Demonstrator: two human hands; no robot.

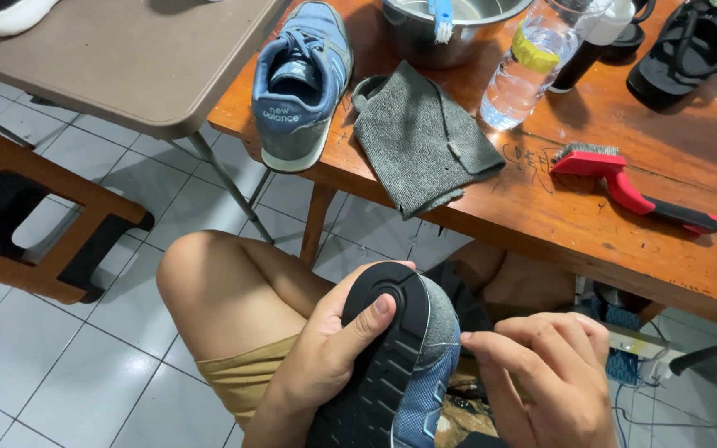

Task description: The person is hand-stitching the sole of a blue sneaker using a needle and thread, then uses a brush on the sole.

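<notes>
My left hand grips a blue and grey sneaker turned sole-up over my lap, thumb pressed on the black sole near the heel. My right hand sits beside the shoe's grey heel, fingertips pinched together right against the fabric; whether something thin is held between them is unclear. The matching blue sneaker stands upright on the wooden table, heel toward me.
On the wooden table lie a grey cloth, a red-handled wire brush, a clear water bottle, a metal bowl and a black sandal. A brown folding table and wooden chair stand left.
</notes>
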